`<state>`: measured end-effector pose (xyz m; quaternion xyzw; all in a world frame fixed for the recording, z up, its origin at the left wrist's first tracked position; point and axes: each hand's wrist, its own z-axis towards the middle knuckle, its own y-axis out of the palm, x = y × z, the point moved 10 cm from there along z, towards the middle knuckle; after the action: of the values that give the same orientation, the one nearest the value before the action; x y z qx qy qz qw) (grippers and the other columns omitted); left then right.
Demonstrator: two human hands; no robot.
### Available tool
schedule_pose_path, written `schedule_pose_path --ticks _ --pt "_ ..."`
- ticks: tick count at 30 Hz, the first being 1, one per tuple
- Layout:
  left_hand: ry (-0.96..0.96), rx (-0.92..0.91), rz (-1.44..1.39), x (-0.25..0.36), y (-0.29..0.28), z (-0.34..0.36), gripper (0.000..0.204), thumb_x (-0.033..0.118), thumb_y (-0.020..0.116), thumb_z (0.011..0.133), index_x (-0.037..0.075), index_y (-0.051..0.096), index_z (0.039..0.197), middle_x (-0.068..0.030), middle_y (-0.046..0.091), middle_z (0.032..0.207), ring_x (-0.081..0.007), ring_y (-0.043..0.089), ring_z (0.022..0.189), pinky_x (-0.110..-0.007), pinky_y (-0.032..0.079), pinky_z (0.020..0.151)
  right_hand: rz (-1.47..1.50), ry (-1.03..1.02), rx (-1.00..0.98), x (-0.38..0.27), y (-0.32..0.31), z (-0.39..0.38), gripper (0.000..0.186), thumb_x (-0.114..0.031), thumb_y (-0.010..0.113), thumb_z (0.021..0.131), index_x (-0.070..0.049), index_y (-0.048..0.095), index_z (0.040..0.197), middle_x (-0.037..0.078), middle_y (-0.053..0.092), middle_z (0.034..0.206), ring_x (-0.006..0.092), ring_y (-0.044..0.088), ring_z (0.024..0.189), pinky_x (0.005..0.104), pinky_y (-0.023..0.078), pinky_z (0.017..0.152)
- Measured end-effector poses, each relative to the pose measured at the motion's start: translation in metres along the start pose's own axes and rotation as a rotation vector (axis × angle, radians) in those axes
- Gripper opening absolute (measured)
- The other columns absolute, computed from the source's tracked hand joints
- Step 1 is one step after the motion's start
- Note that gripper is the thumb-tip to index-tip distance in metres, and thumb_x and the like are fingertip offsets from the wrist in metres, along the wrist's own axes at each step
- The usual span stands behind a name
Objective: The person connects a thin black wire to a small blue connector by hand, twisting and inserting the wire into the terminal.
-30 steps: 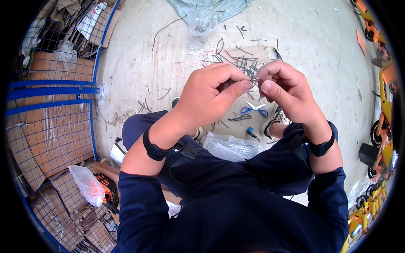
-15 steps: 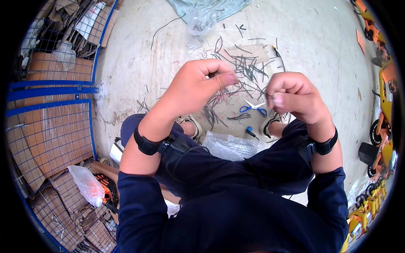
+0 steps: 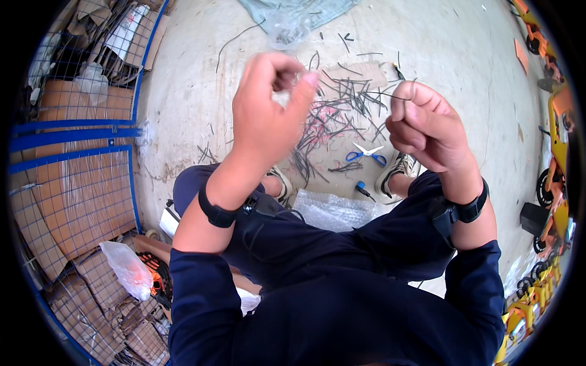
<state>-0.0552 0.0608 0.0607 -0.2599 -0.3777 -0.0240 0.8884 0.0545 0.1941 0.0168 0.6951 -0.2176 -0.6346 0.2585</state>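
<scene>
My right hand (image 3: 428, 125) pinches a thin black wire (image 3: 389, 95) between thumb and forefinger, and the wire sticks out to the left. My left hand (image 3: 271, 107) is raised at the left, its fingers curved and a little smeared, the thumb apart from them, with nothing seen in it. Below both hands a pile of black wire pieces (image 3: 357, 100) is spread over the floor, mixed with thin red strands (image 3: 323, 116). Nearer my feet lie open scissors (image 3: 366, 155) with blue handles, and a small blue-and-black piece (image 3: 364, 190).
Bubble wrap (image 3: 332, 210) lies between my feet. A clear plastic bag (image 3: 287, 30) rests by a pale green sheet (image 3: 317, 11) at the far side. On the left a blue wire cage (image 3: 135, 91) holds cardboard. Orange-and-yellow wheeled machines (image 3: 558, 134) line the right.
My left hand has moved away and to the left, its thumb parting from the fingers. My right hand has risen slightly and turned, bringing the black wire into plain view.
</scene>
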Motion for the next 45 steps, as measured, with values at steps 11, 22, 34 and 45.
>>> schedule_pose_path --ticks 11,22,34,45 --pt "0.215 -0.408 -0.031 0.053 0.037 -0.034 0.019 0.015 0.061 0.088 0.002 0.056 0.076 -0.0104 0.051 0.065 -0.027 0.049 0.053 -0.033 0.04 0.047 -0.671 -0.019 0.056 0.015 0.024 -0.002 0.01 -0.008 0.054 0.096 -0.001 0.061 0.094 -0.003 0.051 0.066 0.0046 0.041 0.059 0.0218 0.036 0.054" --pt "0.068 -0.513 -0.377 0.06 0.033 -0.031 0.029 0.013 0.049 0.095 0.001 0.054 0.07 -0.0081 0.05 0.058 -0.0222 0.051 0.05 -0.033 0.04 0.047 -0.303 0.089 -0.119 0.024 0.036 -0.002 0.011 -0.009 0.055 0.095 -0.001 0.062 0.095 -0.002 0.055 0.073 0.0044 0.039 0.058 0.0219 0.035 0.052" --pt "-0.627 -0.51 -1.542 0.063 0.053 -0.046 0.045 0.029 0.029 0.104 0.008 0.041 0.066 -0.0046 0.041 0.056 -0.0118 0.036 0.044 -0.028 0.044 0.05 0.369 0.051 -0.455 0.021 0.066 -0.013 0.019 -0.016 0.052 0.097 0.002 0.055 0.095 -0.001 0.038 0.059 0.0068 0.027 0.047 0.0239 0.022 0.043" --pt "-0.25 -0.432 -0.691 0.038 0.037 -0.028 0.045 0.031 0.044 0.101 -0.005 0.04 0.129 -0.013 0.056 0.118 -0.0106 0.057 0.068 -0.024 0.047 0.064 0.108 -0.025 -0.302 0.007 0.045 -0.003 0.021 -0.022 0.052 0.098 -0.001 0.054 0.094 -0.001 0.039 0.058 0.0068 0.032 0.049 0.0227 0.027 0.045"
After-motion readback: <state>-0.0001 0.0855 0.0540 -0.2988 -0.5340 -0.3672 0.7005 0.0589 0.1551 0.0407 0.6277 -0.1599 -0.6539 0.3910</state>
